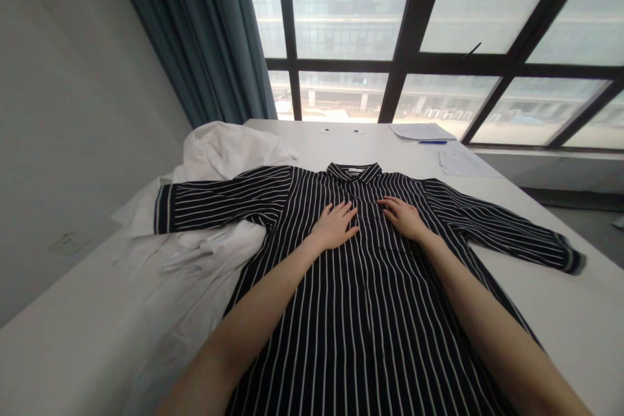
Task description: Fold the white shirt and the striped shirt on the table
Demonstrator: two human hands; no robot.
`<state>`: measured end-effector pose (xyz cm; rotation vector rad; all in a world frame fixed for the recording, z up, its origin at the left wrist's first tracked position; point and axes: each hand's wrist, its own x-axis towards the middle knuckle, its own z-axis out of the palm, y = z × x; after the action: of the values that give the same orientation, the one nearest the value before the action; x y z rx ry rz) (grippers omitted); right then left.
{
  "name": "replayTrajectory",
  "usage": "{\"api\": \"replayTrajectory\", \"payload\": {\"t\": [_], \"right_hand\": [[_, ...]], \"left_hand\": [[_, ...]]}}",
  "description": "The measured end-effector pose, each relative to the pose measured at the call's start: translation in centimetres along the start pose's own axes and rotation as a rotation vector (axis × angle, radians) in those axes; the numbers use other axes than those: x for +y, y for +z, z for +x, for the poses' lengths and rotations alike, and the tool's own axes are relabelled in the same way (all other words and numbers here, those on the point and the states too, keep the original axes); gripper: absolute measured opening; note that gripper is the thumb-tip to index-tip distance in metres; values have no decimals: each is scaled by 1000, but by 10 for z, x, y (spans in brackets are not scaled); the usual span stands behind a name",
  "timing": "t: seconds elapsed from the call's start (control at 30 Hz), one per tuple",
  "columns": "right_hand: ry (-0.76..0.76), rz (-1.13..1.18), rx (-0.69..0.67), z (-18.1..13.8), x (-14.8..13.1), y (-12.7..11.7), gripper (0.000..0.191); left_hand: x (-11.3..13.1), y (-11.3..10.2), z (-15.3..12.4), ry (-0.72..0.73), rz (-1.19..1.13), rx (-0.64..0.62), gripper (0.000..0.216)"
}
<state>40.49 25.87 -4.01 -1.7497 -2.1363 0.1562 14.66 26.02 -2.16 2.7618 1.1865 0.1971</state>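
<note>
A black shirt (341, 299) with white stripes lies spread front side up, its collar at the far end and both sleeves stretched out sideways. My left hand (334, 226) rests flat on the chest, left of the button line, fingers spread. On the other side of that line, my right hand (402, 217) lies on the chest by the pocket, fingers apart and slightly bent. Neither hand grips the cloth. The shirt's lower end runs out of view at the bottom.
White cloth (229, 149) lies bunched along the left, partly under the left sleeve. Papers (422, 132) and a blue pen (433, 142) are at the back right of the white table (550, 318). Beyond stand windows and a blue-green curtain (205, 32).
</note>
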Motion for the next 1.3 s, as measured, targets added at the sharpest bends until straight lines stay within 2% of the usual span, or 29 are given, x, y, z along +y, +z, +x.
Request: {"api": "replayTrajectory", "payload": {"t": [0.1, 0.23, 0.37, 0.63, 0.87, 1.03, 1.13, 1.2, 1.3], "right_hand": [[-11, 45, -54, 11, 7, -7, 37], [15, 107, -108, 40, 18, -23, 28], [149, 121, -15, 74, 27, -31, 31], [392, 114, 195, 123, 26, 3, 56], [442, 86, 256, 139, 11, 16, 62], [372, 78, 287, 139, 7, 2, 33], [257, 101, 353, 136, 6, -10, 29], [179, 141, 389, 133, 5, -15, 29], [106, 217, 425, 126, 6, -18, 30]], "left_hand": [[1, -1, 0, 2, 2, -1, 60], [4, -3, -1, -8, 3, -4, 59], [5, -3, -2, -6, 3, -12, 58], [6, -3, -3, 0, 44, -13, 60], [6, -2, -3, -2, 57, -15, 60], [6, -1, -4, 10, 29, -4, 60], [4, 0, -4, 14, -55, 18, 59], [1, -1, 0, -20, -216, 74, 56], [-12, -7, 19, -161, -477, 211, 52]]}}
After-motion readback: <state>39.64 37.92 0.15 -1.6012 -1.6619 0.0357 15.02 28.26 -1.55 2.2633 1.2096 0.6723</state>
